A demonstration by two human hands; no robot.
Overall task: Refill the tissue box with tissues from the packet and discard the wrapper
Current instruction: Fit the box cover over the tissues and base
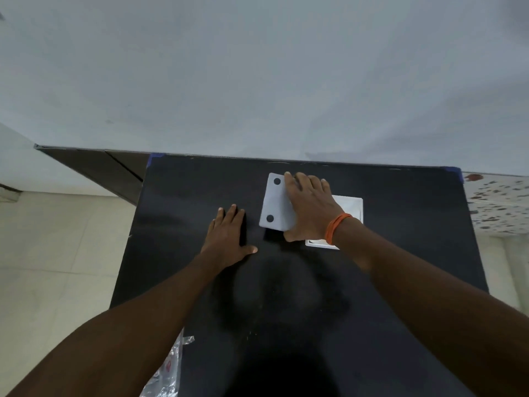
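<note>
My right hand (310, 209), with an orange band at the wrist, grips a white flat tissue box part (274, 204) that bears two black dots. It is tilted, and its near edge casts a shadow on the black table (400, 224). Just right of it, partly under my wrist, lies a second white rectangular piece (349, 207) with a raised rim; what it holds is hidden. My left hand (230, 239) rests flat on the table, left of the box part, fingers spread and holding nothing. A crinkled shiny wrapper (169, 368) shows at the table's near left edge, beside my left forearm.
The table's far edge stands against a plain pale wall (257, 81). Blue tape marks its two far corners. Light floor tiles (57, 253) lie to the left and a speckled surface (498, 202) sits at the right.
</note>
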